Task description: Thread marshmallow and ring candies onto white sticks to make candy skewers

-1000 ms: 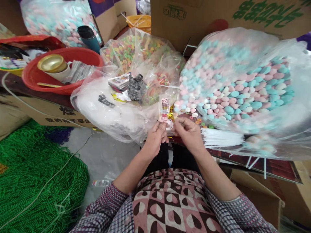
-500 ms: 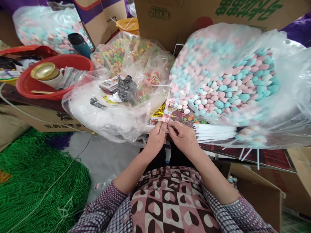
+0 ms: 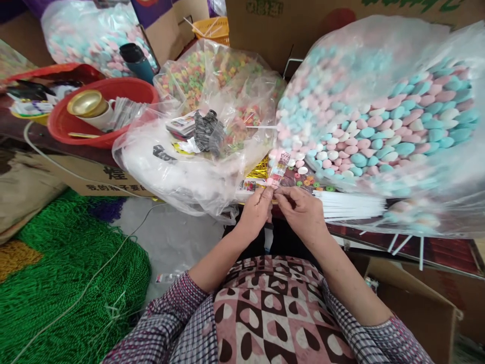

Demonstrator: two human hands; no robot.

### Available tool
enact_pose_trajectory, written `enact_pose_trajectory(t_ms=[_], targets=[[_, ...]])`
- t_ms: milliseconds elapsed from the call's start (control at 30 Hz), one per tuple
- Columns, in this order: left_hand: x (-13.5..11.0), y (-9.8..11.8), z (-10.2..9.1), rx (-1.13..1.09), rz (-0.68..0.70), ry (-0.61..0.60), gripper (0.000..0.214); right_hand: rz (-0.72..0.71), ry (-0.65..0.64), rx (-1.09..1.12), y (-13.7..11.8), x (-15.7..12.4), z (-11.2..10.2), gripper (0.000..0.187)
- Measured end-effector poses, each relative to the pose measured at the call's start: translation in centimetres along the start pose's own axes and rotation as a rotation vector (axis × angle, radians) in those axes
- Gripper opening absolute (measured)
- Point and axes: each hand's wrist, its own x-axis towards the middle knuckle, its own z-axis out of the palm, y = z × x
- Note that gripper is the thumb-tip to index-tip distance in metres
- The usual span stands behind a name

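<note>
A small clear plastic candy bag (image 3: 280, 168) with pink print points away from me, its gathered lower end at my fingertips. My left hand (image 3: 257, 212) is closed, pinching that end between thumb and finger. Right beside it, my right hand (image 3: 303, 210) is closed too, fingertips pressed at the same spot; whether a tie is between them is too small to tell. Behind the candy bag lie gold foil strips (image 3: 260, 168) and loose candy rings (image 3: 309, 181). White plastic sticks (image 3: 348, 205) lie in a bundle to the right of my right hand.
A large clear sack of pink, blue and white candies (image 3: 379, 136) fills the right side. At the middle left sits a sack of coloured rings (image 3: 212, 76). Further left are a red basin (image 3: 56, 126) and a dark bottle (image 3: 137, 63). Green cord (image 3: 76, 283) is heaped below.
The view has shifted, so the table's things sit further right. The candy bag now tilts to the right and shows more of its print. Both hands keep their pinch at its end.
</note>
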Motion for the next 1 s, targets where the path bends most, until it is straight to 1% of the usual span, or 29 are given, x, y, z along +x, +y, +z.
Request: enact_pose_trajectory(t_ms=[100, 167, 233, 367, 467, 533, 600, 667, 733, 767, 800, 867, 933, 1000], targets=[[-0.1, 0.5, 0.1, -0.053, 0.042, -0.088, 0.037, 0.098, 0.003, 0.176, -0.2, -0.2, -0.4, 0.015], [-0.3, 0.8, 0.3, -0.084, 0.024, -0.102, 0.037, 0.182, 0.004, 0.266, -0.2, -0.3, -0.6, 0.015], [-0.4, 1.0, 0.4, -0.095, 0.007, -0.113, 0.037, 0.246, -0.012, 0.311, -0.2, -0.4, -0.7, 0.016], [-0.8, 1.3, 0.5, -0.088, -0.048, -0.169, 0.038, 0.283, -0.024, 0.312, 0.0, -0.5, -0.6, 0.018], [-1.1, 1.6, 0.3, -0.126, -0.120, -0.275, 0.037, 0.329, -0.057, 0.432, 0.2, -0.5, -0.6, 0.023], [-1.3, 1.8, 0.0, -0.160, -0.189, -0.367, 0.036, 0.364, -0.109, 0.579, 0.3, -0.4, -1.0, 0.024], [-1.5, 2.0, -0.2, -0.180, -0.292, -0.475, 0.037, 0.376, -0.194, 0.708, 0.6, -0.4, -1.5, 0.033], [-1.6, 2.1, -0.4, -0.195, -0.395, -0.571, 0.040, 0.381, -0.318, 0.788, 1.0, -0.5, -2.0, 0.043], [-1.7, 2.1, -0.5, -0.219, -0.451, -0.631, 0.042, 0.396, -0.389, 0.829, 1.4, -0.6, -2.2, 0.041], [-1.7, 2.0, -0.5, -0.237, -0.458, -0.642, 0.041, 0.409, -0.382, 0.839, 1.6, -0.8, -2.1, 0.038], [-1.8, 1.9, -0.4, -0.254, -0.455, -0.644, 0.040, 0.423, -0.347, 0.843, 1.8, -0.9, -2.0, 0.035], [-1.8, 1.8, -0.2, -0.271, -0.436, -0.619, 0.039, 0.434, -0.227, 0.832, 1.9, -1.0, -1.5, 0.029], [-1.9, 1.7, 0.2, -0.264, -0.407, -0.547, 0.042, 0.408, -0.129, 0.762, 1.8, -1.1, -1.0, 0.024], [-2.0, 1.5, 0.7, -0.241, -0.362, -0.430, 0.046, 0.347, -0.054, 0.593, 1.5, -1.1, -0.6, 0.026]])
